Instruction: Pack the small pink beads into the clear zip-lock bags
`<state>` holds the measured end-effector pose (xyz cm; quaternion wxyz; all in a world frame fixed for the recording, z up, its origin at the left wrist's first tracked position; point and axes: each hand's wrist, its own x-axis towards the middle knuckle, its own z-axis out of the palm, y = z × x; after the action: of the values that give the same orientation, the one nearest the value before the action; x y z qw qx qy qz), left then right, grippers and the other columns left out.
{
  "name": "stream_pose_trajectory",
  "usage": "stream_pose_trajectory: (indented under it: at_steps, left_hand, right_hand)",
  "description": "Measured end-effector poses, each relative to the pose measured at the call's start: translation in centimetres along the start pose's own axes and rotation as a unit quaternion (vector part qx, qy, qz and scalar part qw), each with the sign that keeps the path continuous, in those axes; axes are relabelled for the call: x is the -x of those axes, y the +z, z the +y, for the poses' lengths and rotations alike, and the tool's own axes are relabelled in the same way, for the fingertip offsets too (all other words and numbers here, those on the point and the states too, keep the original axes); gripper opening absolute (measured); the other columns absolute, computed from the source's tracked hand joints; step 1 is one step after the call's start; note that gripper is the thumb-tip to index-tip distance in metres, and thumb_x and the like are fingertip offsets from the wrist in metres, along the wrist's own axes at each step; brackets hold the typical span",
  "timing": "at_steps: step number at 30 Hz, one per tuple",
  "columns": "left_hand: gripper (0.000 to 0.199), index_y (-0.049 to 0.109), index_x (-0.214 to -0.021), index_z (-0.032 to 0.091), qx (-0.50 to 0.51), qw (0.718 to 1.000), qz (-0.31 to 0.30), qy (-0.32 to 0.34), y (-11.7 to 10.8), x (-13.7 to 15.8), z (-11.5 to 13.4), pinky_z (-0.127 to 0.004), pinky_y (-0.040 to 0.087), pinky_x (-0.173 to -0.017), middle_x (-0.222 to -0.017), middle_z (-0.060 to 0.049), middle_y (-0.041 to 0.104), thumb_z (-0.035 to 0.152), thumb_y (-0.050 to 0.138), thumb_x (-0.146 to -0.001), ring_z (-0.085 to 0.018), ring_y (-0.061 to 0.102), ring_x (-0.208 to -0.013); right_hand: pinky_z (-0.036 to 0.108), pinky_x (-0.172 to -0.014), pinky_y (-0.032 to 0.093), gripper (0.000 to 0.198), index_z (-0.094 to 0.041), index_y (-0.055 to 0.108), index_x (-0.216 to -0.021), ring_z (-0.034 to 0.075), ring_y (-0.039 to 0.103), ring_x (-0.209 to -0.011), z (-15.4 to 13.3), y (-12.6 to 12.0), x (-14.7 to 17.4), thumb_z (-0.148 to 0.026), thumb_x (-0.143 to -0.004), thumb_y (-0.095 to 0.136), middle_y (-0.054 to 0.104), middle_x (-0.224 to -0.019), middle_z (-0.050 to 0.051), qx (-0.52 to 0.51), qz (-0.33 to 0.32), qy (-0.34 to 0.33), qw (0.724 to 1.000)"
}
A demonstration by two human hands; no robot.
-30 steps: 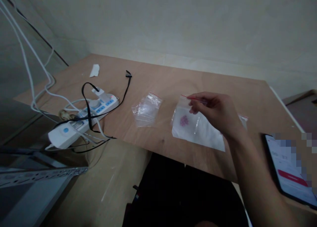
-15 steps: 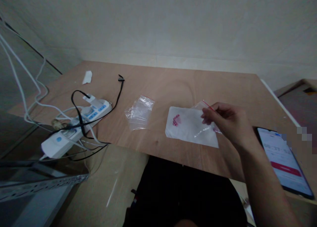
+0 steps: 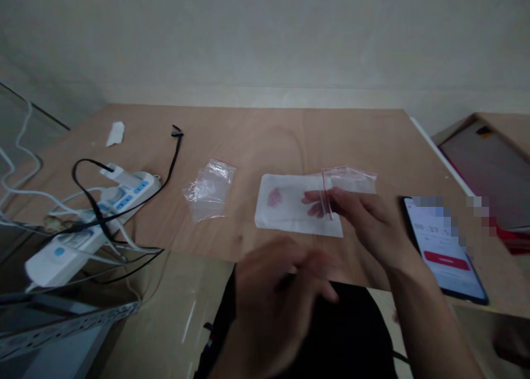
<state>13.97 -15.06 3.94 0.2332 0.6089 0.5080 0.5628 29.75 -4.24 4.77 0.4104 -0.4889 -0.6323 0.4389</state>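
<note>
My right hand (image 3: 364, 219) pinches a clear zip bag (image 3: 327, 205) by its red-striped mouth between thumb and fingers. The fingertips are over the right part of a white sheet (image 3: 298, 224). A small cluster of pink pieces (image 3: 274, 197), blurred here, lies on that sheet's left part. Behind the hand, more clear plastic with a red edge (image 3: 351, 176) shows; whether it is a separate bag I cannot tell. My left hand (image 3: 281, 296) is in front of the table edge, smeared by motion, its fingers seeming bent. Nothing shows in it.
Several clear zip bags (image 3: 212, 188) lie in a fanned pile left of the sheet. A white power strip (image 3: 95, 224) with tangled cables is at the left. A phone (image 3: 447, 252) lies at the right, and a scrap of white paper (image 3: 115, 133) at the back left.
My left hand has come into view from below. My right hand now holds the zip bag with its red strip upright. The whole view has shifted, so the table's things appear further left.
</note>
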Motion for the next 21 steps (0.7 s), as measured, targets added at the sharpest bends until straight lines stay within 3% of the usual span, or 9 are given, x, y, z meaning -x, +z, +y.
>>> stream_pose_trajectory:
  at_steps: [1, 3, 6, 8, 10, 13, 18, 21]
  left_hand:
    - [0.021, 0.062, -0.079, 0.023, -0.012, 0.999, 0.002, 0.032, -0.2, -2.1, -0.4, -0.026, 0.055, -0.07, -0.074, 0.004, 0.068, 0.026, 0.051, -0.097, -0.012, 0.065, -0.072]
    - [0.011, 0.062, -0.086, 0.023, -0.075, 0.988, -0.006, 0.135, -0.7, -5.5, -1.2, -0.033, 0.054, -0.085, -0.092, -0.001, 0.071, 0.033, 0.062, -0.091, -0.017, 0.067, -0.092]
    - [0.085, 0.046, -0.131, 0.016, -0.185, 0.955, -0.141, 0.182, -0.7, -7.8, -2.1, -0.049, 0.043, -0.107, -0.136, -0.018, 0.056, 0.058, 0.079, -0.066, -0.032, 0.052, -0.127]
    - [0.098, 0.033, -0.141, 0.014, -0.207, 0.938, -0.216, 0.177, 0.0, -8.0, -2.5, -0.05, 0.042, -0.108, -0.14, -0.019, 0.052, 0.057, 0.079, -0.066, -0.033, 0.05, -0.128]
    - [0.085, 0.034, -0.138, 0.015, -0.211, 0.934, -0.244, 0.155, 0.8, -7.6, -2.9, -0.047, 0.045, -0.105, -0.133, -0.015, 0.057, 0.045, 0.079, -0.072, -0.03, 0.055, -0.122]
    - [0.061, 0.044, -0.125, 0.017, -0.21, 0.941, -0.238, 0.121, 1.3, -6.8, -3.4, -0.045, 0.047, -0.103, -0.12, -0.01, 0.062, 0.025, 0.077, -0.074, -0.027, 0.058, -0.115]
    - [0.049, 0.048, -0.112, 0.019, -0.195, 0.946, -0.239, 0.097, 0.2, -5.5, -4.2, -0.042, 0.05, -0.094, -0.108, -0.007, 0.061, 0.021, 0.076, -0.071, -0.024, 0.059, -0.104]
    - [0.037, 0.049, -0.102, 0.021, -0.203, 0.959, -0.18, 0.082, -0.6, -4.7, -4.7, -0.038, 0.052, -0.084, -0.098, -0.004, 0.062, 0.024, 0.074, -0.074, -0.022, 0.061, -0.094]
  right_hand:
    - [0.031, -0.072, 0.055, 0.038, -0.02, 0.078, -0.084, 0.018, 0.071, -0.079, 0.0, -0.1, 0.2, -0.047, -0.091, 0.053, 0.078, -0.088, 0.007, 0.002, -0.011, 0.007, 1.0]
    - [0.029, -0.071, 0.055, 0.034, -0.02, 0.078, -0.091, 0.018, 0.071, -0.079, 0.1, -0.5, 0.5, -0.043, -0.092, 0.053, 0.078, -0.089, 0.006, 0.018, -0.043, -0.002, 0.999]
    - [0.027, -0.072, 0.055, 0.028, -0.02, 0.077, -0.096, 0.016, 0.07, -0.08, 0.0, -1.0, 0.7, -0.035, -0.092, 0.054, 0.077, -0.088, 0.004, 0.05, -0.123, -0.043, 0.99]
    - [0.026, -0.074, 0.054, 0.026, -0.02, 0.076, -0.1, 0.015, 0.07, -0.083, -0.1, -1.1, 0.8, -0.027, -0.092, 0.052, 0.077, -0.091, 0.003, 0.058, -0.179, -0.06, 0.98]
    - [0.024, -0.075, 0.054, 0.027, -0.021, 0.075, -0.103, 0.014, 0.07, -0.084, -0.3, -1.0, 0.9, -0.02, -0.092, 0.05, 0.076, -0.093, 0.002, 0.054, -0.221, -0.065, 0.972]
    - [0.023, -0.074, 0.054, 0.025, -0.021, 0.075, -0.1, 0.014, 0.069, -0.083, -0.3, -0.2, 1.0, -0.02, -0.093, 0.051, 0.076, -0.091, 0.0, 0.047, -0.252, -0.055, 0.965]
    - [0.022, -0.064, 0.053, 0.014, -0.019, 0.075, -0.085, 0.014, 0.069, -0.074, 0.4, 1.4, 1.3, -0.024, -0.088, 0.062, 0.076, -0.079, 0.0, 0.022, -0.255, -0.032, 0.966]
    - [0.023, -0.063, 0.053, 0.013, -0.02, 0.075, -0.087, 0.014, 0.069, -0.074, 1.0, 2.1, 0.7, -0.025, -0.087, 0.063, 0.076, -0.081, 0.001, 0.019, -0.217, -0.049, 0.975]
